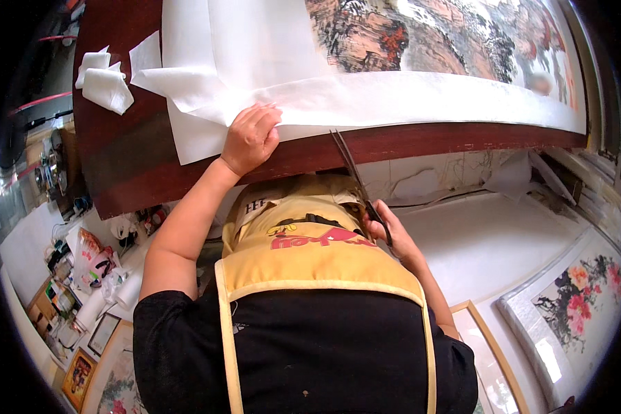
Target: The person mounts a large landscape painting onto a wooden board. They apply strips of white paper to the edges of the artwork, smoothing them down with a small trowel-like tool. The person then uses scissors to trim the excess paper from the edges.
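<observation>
My left hand (pixel 251 137) lies flat, palm down, on the white paper border (pixel 407 100) of a large landscape painting (pixel 448 34) spread over a dark red-brown table (pixel 127 159). My right hand (pixel 386 231) is down by my yellow apron (pixel 310 259), below the table's front edge, and grips the handles of long dark scissors (pixel 355 179). The scissor blades point up and away, with their tip at the lower edge of the white paper, just right of my left hand.
Folded white paper pieces (pixel 103 83) lie at the table's far left. Framed flower paintings (pixel 579 297) lean on the floor at right, another frame (pixel 486 359) beside them. More frames and clutter (pixel 83 290) crowd the floor at left.
</observation>
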Tool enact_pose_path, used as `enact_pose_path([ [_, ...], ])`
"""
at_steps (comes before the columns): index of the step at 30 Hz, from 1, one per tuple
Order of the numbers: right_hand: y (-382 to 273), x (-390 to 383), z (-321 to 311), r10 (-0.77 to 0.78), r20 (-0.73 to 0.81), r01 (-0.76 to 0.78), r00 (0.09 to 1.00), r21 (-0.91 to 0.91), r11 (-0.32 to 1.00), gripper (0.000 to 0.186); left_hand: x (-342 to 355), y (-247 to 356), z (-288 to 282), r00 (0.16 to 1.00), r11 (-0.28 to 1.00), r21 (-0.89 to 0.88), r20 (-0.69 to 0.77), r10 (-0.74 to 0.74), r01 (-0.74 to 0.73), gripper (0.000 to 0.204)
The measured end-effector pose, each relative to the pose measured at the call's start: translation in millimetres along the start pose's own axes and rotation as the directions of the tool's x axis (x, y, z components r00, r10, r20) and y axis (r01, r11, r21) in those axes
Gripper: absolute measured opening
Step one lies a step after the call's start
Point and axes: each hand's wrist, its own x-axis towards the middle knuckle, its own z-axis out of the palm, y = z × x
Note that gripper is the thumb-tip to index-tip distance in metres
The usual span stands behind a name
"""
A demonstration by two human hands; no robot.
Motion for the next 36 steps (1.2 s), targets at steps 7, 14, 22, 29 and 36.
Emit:
enact_pose_path([
  [7, 8, 28, 36, -0.030, -0.123, 0.039, 0.992, 0.073, 0.997, 0.046, -10, -4, 8, 0.999, 0.999, 0.030, -0.013, 0.041, -0.041, 0.021],
  [14, 14, 15, 35, -0.062, -0.090, 0.063, 0.994, 0.000, 0.998, 0.046, -17, -7, 15, 0.997, 0.999, -0.032, -0.081, 0.005, -0.007, 0.022],
  [22, 13, 8, 34, -0.071, -0.083, 0.075, 0.994, 0.037, 0.997, 0.047, -18, -11, 15, 0.996, 0.995, -0.095, -0.087, -0.021, 0.013, 0.022],
  [29, 4, 29, 48, -0.065, -0.184, 0.068, 0.981, 0.013, 0.998, 0.042, -17, -9, 16, 0.996, 0.998, -0.067, -0.087, 0.003, -0.009, 0.019],
  [36, 10, 66, 61, -0.106, -0.283, 0.098, 0.953, -0.044, 0.994, 0.042, -19, -9, 17, 0.995, 0.997, 0.024, -0.061, 0.075, -0.073, 0.017],
])
